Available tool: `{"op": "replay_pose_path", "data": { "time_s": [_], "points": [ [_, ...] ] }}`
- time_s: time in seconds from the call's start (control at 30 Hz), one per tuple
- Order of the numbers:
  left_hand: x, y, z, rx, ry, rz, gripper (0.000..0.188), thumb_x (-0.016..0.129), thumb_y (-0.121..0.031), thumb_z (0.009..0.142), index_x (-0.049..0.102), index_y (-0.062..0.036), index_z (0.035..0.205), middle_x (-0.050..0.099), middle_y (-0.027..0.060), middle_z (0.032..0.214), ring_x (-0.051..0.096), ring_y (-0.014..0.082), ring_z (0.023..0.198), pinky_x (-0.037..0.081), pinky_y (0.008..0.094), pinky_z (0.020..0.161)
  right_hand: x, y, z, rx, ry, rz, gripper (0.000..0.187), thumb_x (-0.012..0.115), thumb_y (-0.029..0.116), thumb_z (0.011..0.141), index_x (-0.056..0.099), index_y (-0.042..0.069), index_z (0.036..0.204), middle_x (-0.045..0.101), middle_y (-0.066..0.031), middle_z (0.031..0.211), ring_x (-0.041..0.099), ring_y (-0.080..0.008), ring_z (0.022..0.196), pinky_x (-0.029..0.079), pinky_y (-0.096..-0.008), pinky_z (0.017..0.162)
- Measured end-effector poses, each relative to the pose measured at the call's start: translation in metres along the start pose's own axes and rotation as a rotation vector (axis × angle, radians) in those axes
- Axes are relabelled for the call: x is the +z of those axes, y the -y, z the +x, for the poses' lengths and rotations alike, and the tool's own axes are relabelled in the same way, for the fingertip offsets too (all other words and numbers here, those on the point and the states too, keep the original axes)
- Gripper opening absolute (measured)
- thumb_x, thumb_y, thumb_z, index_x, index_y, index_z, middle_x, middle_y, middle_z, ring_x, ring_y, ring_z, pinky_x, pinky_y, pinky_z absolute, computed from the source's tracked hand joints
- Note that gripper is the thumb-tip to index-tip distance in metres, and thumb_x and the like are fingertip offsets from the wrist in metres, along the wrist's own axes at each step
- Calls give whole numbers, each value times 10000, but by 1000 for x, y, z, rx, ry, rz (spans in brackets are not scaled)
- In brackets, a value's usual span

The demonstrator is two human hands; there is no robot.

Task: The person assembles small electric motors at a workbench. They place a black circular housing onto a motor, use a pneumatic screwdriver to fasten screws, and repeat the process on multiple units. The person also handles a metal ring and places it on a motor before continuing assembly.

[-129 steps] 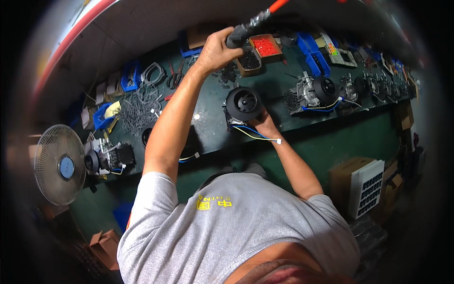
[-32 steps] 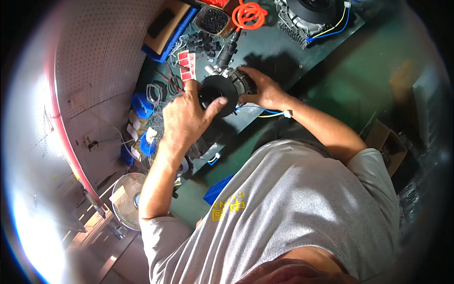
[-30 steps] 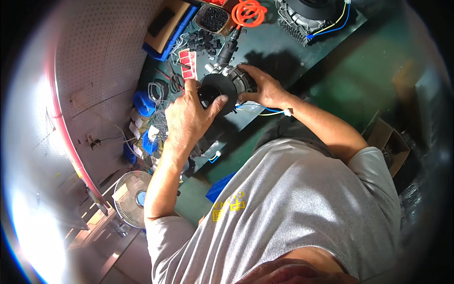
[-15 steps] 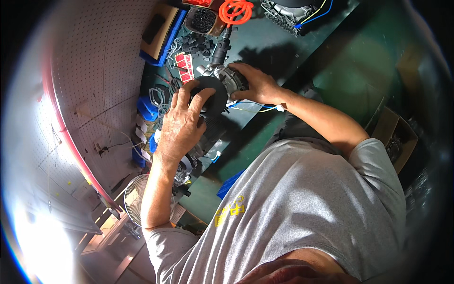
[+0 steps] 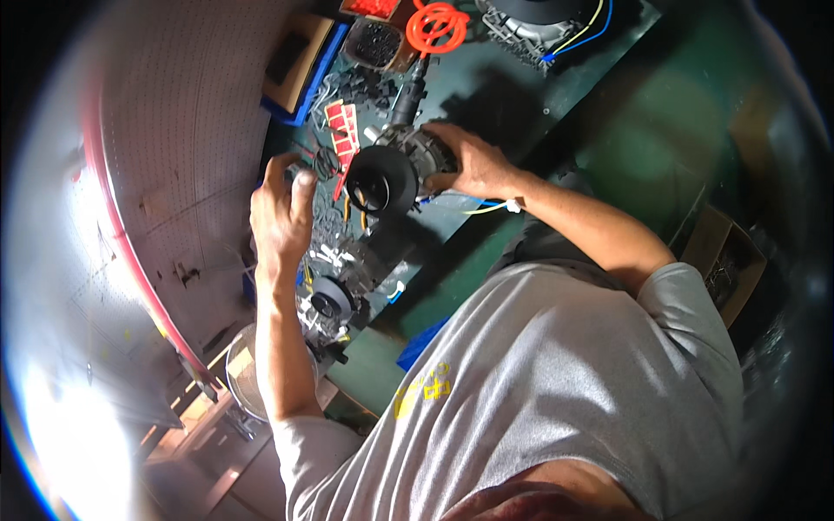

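My right hand (image 5: 476,162) is wrapped round the grey metal housing of a motor-like unit (image 5: 423,149), gripping it from the right. On that unit's near left side sits a round black cup-shaped cover (image 5: 395,178) with a dark opening facing left. Blue and yellow wires with a white connector (image 5: 513,206) trail from it beneath my right wrist. My left hand (image 5: 283,213) is raised to the left of the cover, apart from it. Its thumb and bent forefinger are spread, with nothing visible between them; its other fingers are partly hidden.
A similar unit (image 5: 327,300) stands near my left forearm, another (image 5: 534,30) at the far right. Behind lie a coiled orange hose (image 5: 436,28), red label sheets (image 5: 341,130), a box of small black parts (image 5: 373,43) and a blue tray (image 5: 300,100). A fan (image 5: 248,373) stands lower left.
My left hand has let go of the black cover and moved left, uncovering its opening. The cover now faces more to the left. My right hand keeps its hold on the unit.
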State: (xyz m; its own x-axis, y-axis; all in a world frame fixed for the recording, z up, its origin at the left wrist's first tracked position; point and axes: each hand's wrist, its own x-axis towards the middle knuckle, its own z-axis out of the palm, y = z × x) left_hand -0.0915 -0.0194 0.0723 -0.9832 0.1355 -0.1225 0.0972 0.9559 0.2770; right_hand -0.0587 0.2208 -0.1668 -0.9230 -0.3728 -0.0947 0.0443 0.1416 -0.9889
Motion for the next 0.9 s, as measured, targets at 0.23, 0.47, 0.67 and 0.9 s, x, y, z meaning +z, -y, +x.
{"op": "replay_pose_path", "data": {
  "time_s": [0.23, 0.47, 0.67, 0.9],
  "points": [
    [9, -5, -3, -20, 69, 80, 837, 402, -790, 987, 634, -37, 1269, 647, 123, 716, 689, 263, 710, 514, 405, 689, 3, 9, -5, 28, -18, -31, 905, 878, 366, 733, 472, 125, 1506, 534, -141, 1494, 537, -359, 1372, 460, -479, 1130],
    [23, -35, -10, 323, 138, 49, 741, 687, -632, 911, 628, -38, 1350, 620, 218, 1345, 578, 408, 1268, 477, 493, 1074, 1, 11, -7, 18, 8, -51, 927, 899, 352, 758, 452, 100, 1530, 513, -159, 1517, 535, -332, 1380, 452, -438, 1135],
    [5, 7, 20, 158, -134, 344, 467, 524, -416, 1046, 755, -41, 890, 714, 190, 989, 614, 387, 1027, 424, 520, 909, 4, 9, -9, -6, -19, -22, 922, 898, 308, 739, 459, 62, 1512, 552, -176, 1467, 553, -342, 1358, 449, -423, 1138],
    [26, -11, 13, 268, -28, -68, 532, 526, -488, 1059, 710, -19, 1230, 560, 243, 1420, 494, 390, 1333, 348, 517, 1158, 3, 10, -5, -2, -28, -6, 918, 912, 298, 723, 473, 47, 1490, 567, -176, 1445, 572, -330, 1335, 458, -401, 1130]
  ]
}}
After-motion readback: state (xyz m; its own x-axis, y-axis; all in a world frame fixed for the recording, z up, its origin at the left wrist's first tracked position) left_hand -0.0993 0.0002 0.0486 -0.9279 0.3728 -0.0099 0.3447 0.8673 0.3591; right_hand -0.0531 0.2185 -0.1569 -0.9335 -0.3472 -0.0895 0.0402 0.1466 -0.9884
